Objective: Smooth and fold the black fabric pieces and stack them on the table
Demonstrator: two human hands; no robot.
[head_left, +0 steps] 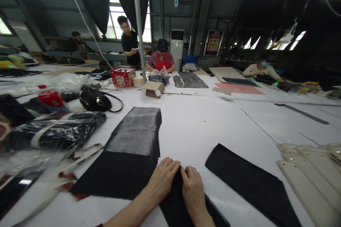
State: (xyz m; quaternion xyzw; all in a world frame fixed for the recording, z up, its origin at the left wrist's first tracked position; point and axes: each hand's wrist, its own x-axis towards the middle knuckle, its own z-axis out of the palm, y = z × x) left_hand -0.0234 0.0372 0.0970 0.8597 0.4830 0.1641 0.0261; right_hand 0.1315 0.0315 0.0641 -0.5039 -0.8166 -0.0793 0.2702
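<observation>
My left hand [164, 176] lies over the top left edge of a narrow black fabric piece [174, 207], its fingers bent and pressed together. Close beside it, my right hand [193, 188] grips the same piece from the right, thumb and fingertips at its upper end. The fingertips of both hands nearly meet there; the fabric's lower part runs out of view. Just left lies a stack of black fabric pieces [114, 173], with a grey, streaky coated band [133, 131] on its far half. Another black fabric piece [250, 181] lies flat to the right.
On the white table [191, 124] are beige panels [306, 181] at right, a long dark strip [303, 112], and a plastic-wrapped bundle [55, 131] at left. Beyond stand a black handbag [95, 100], a cardboard box [153, 89] and a red box [123, 77]. Several people are farther back.
</observation>
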